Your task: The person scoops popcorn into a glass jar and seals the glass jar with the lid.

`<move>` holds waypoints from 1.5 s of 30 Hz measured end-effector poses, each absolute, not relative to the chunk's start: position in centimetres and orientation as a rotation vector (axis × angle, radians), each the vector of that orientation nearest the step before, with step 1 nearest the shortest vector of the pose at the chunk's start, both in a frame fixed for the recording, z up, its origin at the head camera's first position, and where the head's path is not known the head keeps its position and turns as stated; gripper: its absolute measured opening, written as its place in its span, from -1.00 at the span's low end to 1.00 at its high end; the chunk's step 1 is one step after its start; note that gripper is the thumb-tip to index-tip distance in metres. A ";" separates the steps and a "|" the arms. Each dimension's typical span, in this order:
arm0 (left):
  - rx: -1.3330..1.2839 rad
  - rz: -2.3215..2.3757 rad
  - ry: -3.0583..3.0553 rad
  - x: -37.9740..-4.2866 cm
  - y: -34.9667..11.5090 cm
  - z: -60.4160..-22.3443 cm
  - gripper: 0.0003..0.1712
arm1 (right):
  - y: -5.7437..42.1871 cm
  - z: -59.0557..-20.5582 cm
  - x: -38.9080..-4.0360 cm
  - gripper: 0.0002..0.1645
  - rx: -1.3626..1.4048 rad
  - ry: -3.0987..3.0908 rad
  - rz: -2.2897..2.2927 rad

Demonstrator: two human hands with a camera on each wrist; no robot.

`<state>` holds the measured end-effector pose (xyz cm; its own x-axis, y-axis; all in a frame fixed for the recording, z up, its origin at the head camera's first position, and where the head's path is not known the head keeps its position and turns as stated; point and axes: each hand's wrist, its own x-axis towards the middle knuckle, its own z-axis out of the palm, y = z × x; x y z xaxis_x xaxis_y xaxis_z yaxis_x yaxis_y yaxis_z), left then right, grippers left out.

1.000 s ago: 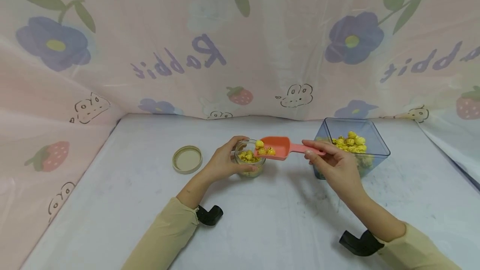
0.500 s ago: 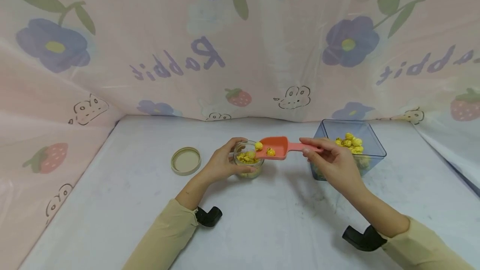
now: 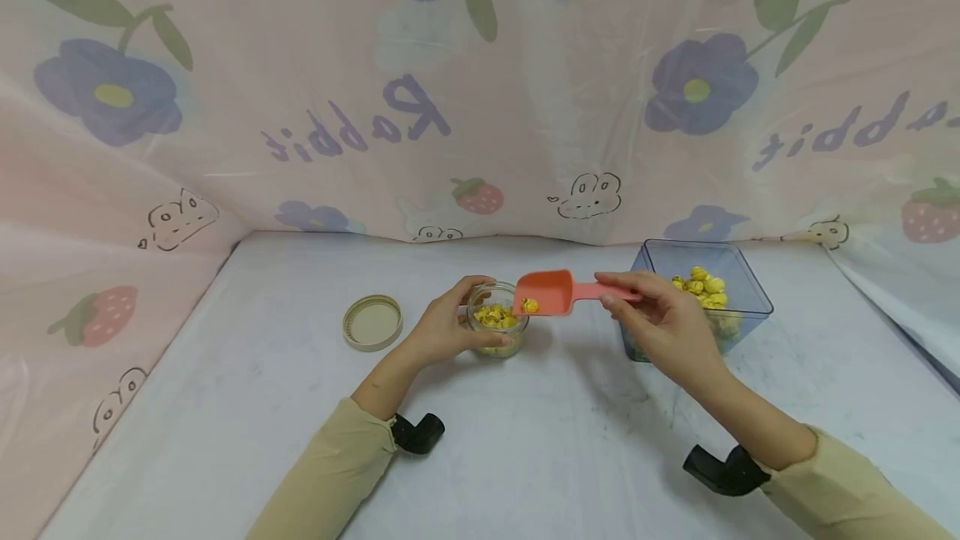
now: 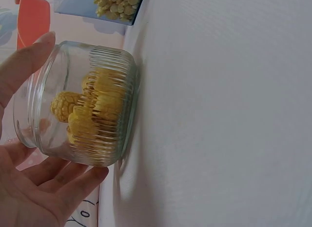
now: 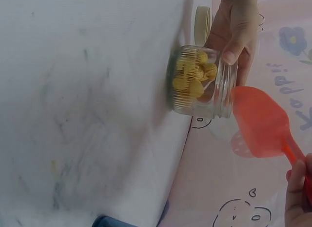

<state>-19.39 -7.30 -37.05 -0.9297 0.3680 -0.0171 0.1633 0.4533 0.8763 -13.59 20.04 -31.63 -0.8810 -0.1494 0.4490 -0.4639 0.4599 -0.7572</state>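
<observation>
My left hand [image 3: 444,325] grips a ribbed glass jar [image 4: 97,56] that stands on the table with yellow popcorn [image 4: 92,110] in its lower part. Thumb and fingers lie round opposite sides of the jar near its mouth. My right hand [image 3: 663,319] pinches the handle of a coral-red scoop [image 3: 546,290]. The scoop's front lip is right at the jar's rim, and one popcorn piece [image 3: 529,305] lies in it near that lip. In the right wrist view the scoop [image 5: 261,122] shows its underside, tilted toward the jar mouth.
A clear bluish bin [image 3: 753,290] partly filled with popcorn stands behind my right hand. Left of the jar, a round beige lid [image 3: 372,323] lies on the white table [image 3: 525,457]. A printed curtain [image 3: 525,107] hangs at the back and left side.
Popcorn has dropped from the scoop into the jar, leaving a single piece in the scoop. The scoop has shifted slightly. My left hand has kept its grip on the jar.
</observation>
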 end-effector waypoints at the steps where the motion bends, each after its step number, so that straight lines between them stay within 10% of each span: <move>1: 0.459 1.470 2.498 -19.4 -7.3 -37.1 -0.11 | 20.0 -31.6 -13.6 -0.65 0.525 -2.391 1.374; 45: 0.445 1.448 2.479 -19.1 -7.1 -36.7 -0.07 | 19.5 -32.1 -13.8 -0.63 0.610 -2.215 1.423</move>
<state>-19.15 -7.11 -36.66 -0.9258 0.3748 -0.0495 0.1410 0.4637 0.8747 -13.79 19.52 -32.07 -0.8082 -0.1289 0.5746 -0.5762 0.3746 -0.7264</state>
